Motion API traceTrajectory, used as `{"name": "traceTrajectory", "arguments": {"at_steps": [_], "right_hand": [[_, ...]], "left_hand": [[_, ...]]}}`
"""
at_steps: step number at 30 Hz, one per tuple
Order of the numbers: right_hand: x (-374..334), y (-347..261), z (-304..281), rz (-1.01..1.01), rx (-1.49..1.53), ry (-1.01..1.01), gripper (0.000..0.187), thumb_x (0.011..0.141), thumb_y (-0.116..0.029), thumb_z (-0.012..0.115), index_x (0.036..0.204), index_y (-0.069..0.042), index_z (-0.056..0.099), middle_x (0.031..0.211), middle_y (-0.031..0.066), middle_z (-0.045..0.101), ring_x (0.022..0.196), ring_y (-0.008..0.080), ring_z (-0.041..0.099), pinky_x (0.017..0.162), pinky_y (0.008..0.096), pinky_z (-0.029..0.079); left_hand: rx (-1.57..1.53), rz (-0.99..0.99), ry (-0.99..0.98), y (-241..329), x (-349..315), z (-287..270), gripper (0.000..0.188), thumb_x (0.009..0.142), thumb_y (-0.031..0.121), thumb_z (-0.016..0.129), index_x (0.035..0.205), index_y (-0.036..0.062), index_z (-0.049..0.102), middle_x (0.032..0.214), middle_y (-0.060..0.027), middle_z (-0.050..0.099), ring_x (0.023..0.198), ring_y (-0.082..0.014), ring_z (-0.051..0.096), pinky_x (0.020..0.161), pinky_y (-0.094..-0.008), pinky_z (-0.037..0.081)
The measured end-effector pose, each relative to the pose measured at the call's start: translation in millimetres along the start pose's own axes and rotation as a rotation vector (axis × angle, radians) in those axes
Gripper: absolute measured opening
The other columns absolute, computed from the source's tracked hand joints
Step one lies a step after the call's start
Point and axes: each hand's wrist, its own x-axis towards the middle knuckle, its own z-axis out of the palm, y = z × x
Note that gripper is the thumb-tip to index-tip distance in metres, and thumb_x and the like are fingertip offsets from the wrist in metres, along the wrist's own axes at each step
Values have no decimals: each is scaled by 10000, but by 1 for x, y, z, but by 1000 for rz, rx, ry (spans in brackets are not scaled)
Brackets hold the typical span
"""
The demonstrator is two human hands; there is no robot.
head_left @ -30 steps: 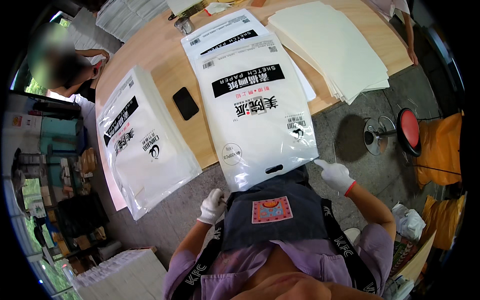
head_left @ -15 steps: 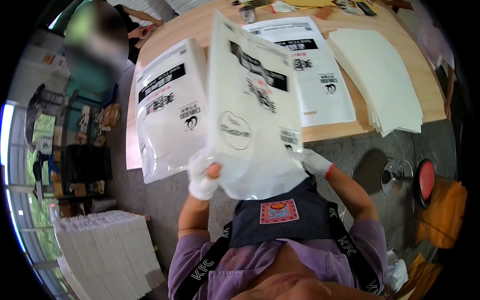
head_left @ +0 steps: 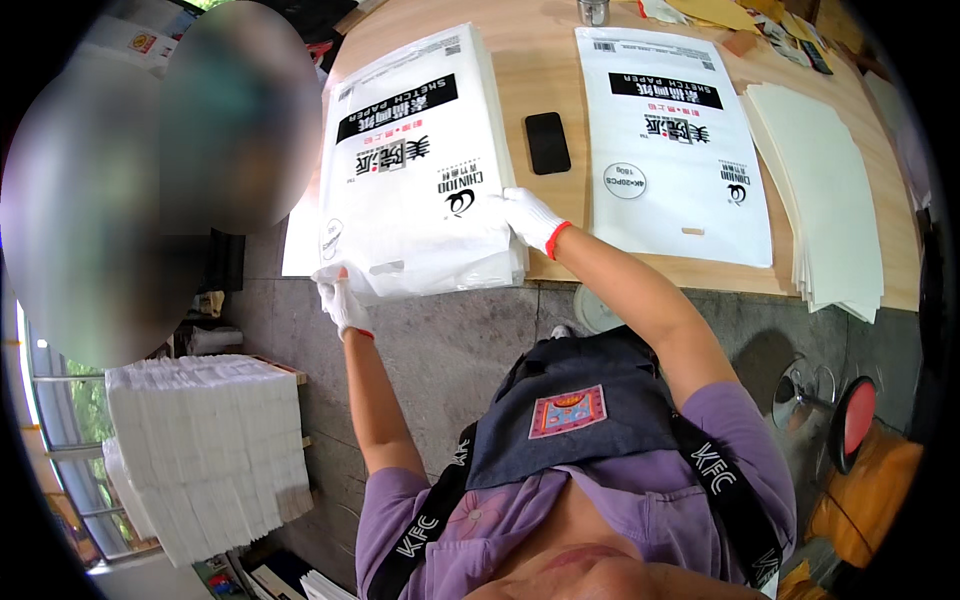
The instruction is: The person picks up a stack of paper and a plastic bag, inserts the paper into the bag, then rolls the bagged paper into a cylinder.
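A thick stack of clear plastic paper packs with black, grey and red print lies on the left part of the table, jutting slightly past its front edge. My left hand, in a white glove, is closed on the near left corner of the top pack. At the near right corner, my gloved right hand has its fingers bent round the side of the stack. Its fingertips are partly hidden against the plastic. Right of the stack, a black phone rests on the wood.
Another printed pack lies on the wooden table, beside fanned white sheets. A metal cup stands at the back. Below left is a tall paper pile; a red-topped stool is at the right. People stand at the left.
The pack I held up in front of me has moved left and down onto the left stack. Both hands went with it to its near corners. The phone has come into sight.
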Motion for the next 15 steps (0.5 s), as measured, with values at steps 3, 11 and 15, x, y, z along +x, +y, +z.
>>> {"name": "traceTrajectory", "arguments": {"at_steps": [3,11,15], "right_hand": [[-3,10,1,-54,-70,-10,256,869,-267,657,883,-17,604,695,8,558,554,106,477,548,257,411],[-151,18,-56,260,-25,-160,302,911,-130,601,1191,-26,553,900,106,669,694,156,646,587,283,536],[-221,32,-178,-12,-320,283,297,912,-245,602,1162,-84,604,955,91,680,734,155,663,625,311,537]], "left_hand": [[-99,55,93,-6,-30,22,579,906,129,596,1414,40,335,1314,-147,492,1129,-235,534,923,-351,464],[350,848,171,-32,-114,58,718,892,110,607,1482,75,201,1476,-180,297,1341,-307,348,1085,-455,323],[146,1022,-166,-22,-189,104,608,799,38,636,1350,24,378,1416,-165,396,1324,-367,376,1085,-492,316]]}}
